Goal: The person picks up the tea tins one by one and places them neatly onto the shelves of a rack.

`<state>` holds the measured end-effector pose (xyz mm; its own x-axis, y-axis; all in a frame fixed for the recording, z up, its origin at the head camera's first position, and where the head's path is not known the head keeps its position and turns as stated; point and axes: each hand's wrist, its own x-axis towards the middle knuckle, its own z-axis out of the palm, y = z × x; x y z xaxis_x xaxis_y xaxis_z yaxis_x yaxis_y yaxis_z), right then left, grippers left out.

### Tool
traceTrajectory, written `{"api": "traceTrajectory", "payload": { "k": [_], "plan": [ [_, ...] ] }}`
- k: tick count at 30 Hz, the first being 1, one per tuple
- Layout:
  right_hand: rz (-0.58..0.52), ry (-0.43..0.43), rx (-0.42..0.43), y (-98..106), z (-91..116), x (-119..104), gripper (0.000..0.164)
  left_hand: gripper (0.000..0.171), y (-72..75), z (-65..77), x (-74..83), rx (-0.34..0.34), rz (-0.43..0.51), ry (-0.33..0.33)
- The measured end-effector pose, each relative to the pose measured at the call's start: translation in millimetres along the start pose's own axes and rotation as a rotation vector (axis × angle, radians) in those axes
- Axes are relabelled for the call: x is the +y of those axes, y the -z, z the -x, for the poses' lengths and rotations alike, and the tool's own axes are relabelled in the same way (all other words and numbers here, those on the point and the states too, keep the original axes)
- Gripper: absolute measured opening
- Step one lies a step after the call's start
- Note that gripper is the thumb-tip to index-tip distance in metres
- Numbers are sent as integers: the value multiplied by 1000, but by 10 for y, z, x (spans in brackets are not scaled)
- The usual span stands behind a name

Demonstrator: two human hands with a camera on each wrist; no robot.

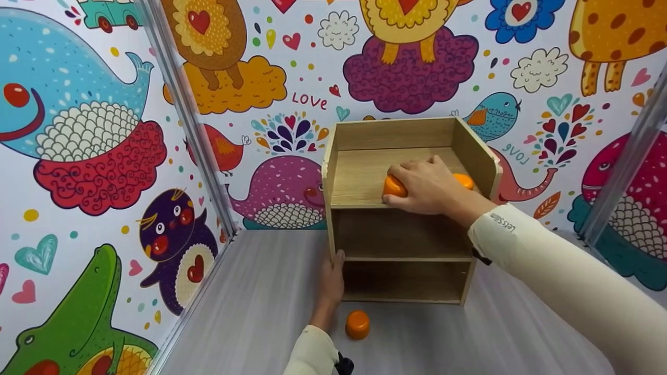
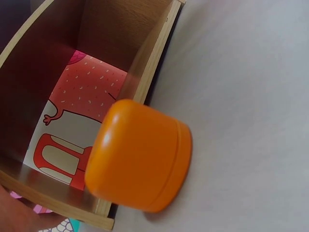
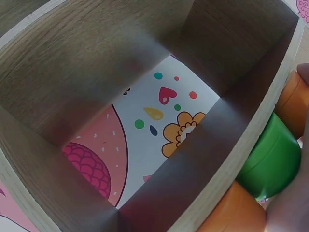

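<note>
My right hand [image 1: 424, 185] is at the top tier of a small wooden shelf [image 1: 396, 259], gripping an orange round container [image 1: 395, 186] at its front edge. Another orange container [image 1: 462, 181] sits to the right on that tier, partly behind the wrist. Between these two, the right wrist view shows a green container [image 3: 271, 159], which the hand hides in the head view. My left hand [image 1: 332, 281] rests against the shelf's left side panel, thumb by the front edge. A third orange container [image 1: 358, 325], smooth with a rounded end, stands on the table before the shelf.
The shelf's two lower tiers lie below the right forearm. Its raised side panels flank the top tier. Grey table surface [image 1: 250, 312] surrounds the shelf, and printed cartoon panels [image 1: 302, 41] stand behind and to the left, joined by metal posts [image 1: 187, 120].
</note>
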<state>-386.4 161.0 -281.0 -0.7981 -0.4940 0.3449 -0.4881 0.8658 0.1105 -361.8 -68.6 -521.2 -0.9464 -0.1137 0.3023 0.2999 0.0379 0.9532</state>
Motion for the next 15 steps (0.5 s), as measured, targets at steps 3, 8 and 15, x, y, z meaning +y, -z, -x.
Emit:
{"api": "traceTrajectory", "payload": {
  "k": [3, 8, 15],
  "plan": [
    [-1, 3, 2, -10, -1, 3, 62, 44, 15, 33, 64, -7, -6, -15],
    [7, 9, 5, -23, 1, 4, 62, 41, 9, 37, 69, 9, -5, -14],
    [26, -6, -33, -28, -8, -8, 67, 28, -2, -107, -197, 14, -14, -2]
  ]
}}
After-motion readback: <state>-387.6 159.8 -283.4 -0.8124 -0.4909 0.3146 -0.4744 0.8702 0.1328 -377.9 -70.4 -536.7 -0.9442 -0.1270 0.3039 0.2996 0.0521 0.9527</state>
